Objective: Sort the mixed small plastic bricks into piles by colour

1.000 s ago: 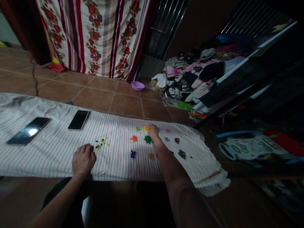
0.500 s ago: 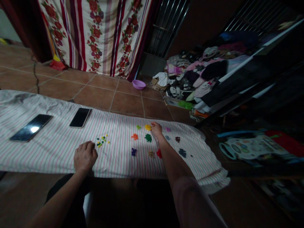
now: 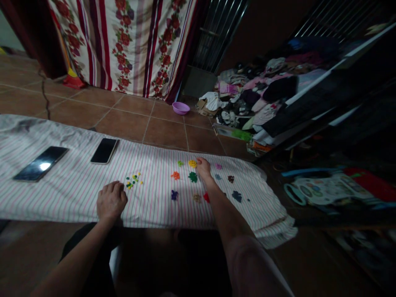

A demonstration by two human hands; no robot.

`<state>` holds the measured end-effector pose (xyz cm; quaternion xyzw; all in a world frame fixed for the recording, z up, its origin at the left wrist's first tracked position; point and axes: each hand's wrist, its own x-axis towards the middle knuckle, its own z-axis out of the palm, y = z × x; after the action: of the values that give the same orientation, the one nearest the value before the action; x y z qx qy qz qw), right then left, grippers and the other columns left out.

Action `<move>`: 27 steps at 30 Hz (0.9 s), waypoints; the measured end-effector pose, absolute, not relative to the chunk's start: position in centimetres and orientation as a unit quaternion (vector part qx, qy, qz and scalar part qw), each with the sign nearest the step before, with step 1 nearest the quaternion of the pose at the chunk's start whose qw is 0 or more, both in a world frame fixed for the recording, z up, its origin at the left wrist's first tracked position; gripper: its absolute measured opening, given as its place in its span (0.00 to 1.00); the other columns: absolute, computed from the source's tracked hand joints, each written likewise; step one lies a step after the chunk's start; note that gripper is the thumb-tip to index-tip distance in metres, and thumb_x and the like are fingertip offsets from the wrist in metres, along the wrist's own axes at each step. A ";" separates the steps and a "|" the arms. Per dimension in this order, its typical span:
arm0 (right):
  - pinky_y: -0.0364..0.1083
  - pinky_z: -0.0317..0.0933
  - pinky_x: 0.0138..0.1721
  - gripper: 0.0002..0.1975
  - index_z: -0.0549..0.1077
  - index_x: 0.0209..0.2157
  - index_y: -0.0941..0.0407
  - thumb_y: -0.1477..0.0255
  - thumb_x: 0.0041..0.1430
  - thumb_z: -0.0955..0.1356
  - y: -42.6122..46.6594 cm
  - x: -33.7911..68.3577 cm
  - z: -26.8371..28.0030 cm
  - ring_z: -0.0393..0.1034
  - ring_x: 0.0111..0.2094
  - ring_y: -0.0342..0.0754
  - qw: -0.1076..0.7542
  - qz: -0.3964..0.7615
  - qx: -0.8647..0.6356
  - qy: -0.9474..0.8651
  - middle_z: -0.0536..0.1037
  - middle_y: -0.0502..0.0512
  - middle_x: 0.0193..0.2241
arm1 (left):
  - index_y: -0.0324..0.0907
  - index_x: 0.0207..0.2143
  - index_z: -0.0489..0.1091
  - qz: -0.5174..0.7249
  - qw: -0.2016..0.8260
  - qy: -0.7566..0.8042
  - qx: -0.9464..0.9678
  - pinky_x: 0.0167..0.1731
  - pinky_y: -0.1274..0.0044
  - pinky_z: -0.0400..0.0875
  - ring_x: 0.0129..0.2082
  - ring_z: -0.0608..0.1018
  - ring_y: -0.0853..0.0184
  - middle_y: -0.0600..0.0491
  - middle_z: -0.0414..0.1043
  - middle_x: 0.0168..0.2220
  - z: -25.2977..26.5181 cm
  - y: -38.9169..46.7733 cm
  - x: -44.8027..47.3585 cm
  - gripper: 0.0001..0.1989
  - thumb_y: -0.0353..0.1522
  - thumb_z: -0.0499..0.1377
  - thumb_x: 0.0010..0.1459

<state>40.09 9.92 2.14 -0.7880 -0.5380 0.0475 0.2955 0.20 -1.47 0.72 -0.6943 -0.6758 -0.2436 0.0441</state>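
My right hand (image 3: 203,168) is at the right side of a small pile of yellow pieces (image 3: 192,163), its fingers drawn together; anything between them is too small to make out. Palm down on the striped cloth (image 3: 151,198), my left hand (image 3: 111,200) lies with fingers stretched loosely, beside scattered green and yellow pieces (image 3: 133,180). Around the yellow pile are piles in lime green (image 3: 180,163), orange (image 3: 175,175), dark green (image 3: 193,177), purple (image 3: 174,194) and tan (image 3: 196,197). My right forearm partly covers a red pile (image 3: 206,197).
Right of my forearm are pink (image 3: 218,166), brown (image 3: 231,179) and dark grey (image 3: 236,196) piles. Two phones, a larger one (image 3: 41,163) and a smaller one (image 3: 104,151), lie at left. Beyond the cloth's far edge, a purple basin (image 3: 181,108) stands on the tiled floor.
The whole view has shifted slightly. Both hands keep almost the same places, the right at the yellow pile and the left beside the mixed pieces.
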 end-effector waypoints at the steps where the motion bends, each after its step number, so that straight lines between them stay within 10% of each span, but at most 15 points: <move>1: 0.44 0.64 0.46 0.18 0.78 0.40 0.58 0.80 0.54 0.60 9.4 39.7 2.3 0.74 0.42 0.46 0.308 0.052 -0.782 -0.539 0.80 0.57 0.40 | 0.40 0.39 0.71 -0.241 0.045 -0.676 -0.694 0.40 0.68 0.59 0.43 0.72 0.57 0.45 0.74 0.45 0.7 -1.5 0.2 0.12 0.31 0.49 0.57; 18: 0.46 0.65 0.48 0.15 0.77 0.40 0.57 0.77 0.59 0.60 0.0 23.1 0.9 0.72 0.43 0.46 0.347 0.166 -0.527 -0.757 0.78 0.56 0.38 | 0.40 0.40 0.71 -0.239 0.035 -0.675 -0.697 0.42 0.67 0.60 0.45 0.70 0.56 0.45 0.73 0.46 0.1 -1.4 -0.1 0.12 0.30 0.51 0.56; 27: 0.45 0.63 0.47 0.14 0.73 0.48 0.53 0.72 0.62 0.64 0.9 15.3 -0.4 0.69 0.44 0.48 0.254 0.112 -0.636 -0.720 0.74 0.56 0.42 | 0.40 0.38 0.71 -0.253 0.058 -0.669 -0.697 0.41 0.67 0.61 0.44 0.71 0.56 0.46 0.74 0.44 -0.2 -1.3 -0.1 0.10 0.29 0.52 0.56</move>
<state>15.33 0.85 -0.38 -0.6363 -0.7196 0.1124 0.2542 -0.07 -1.25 -0.24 -0.6966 -0.6687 -0.2533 0.0585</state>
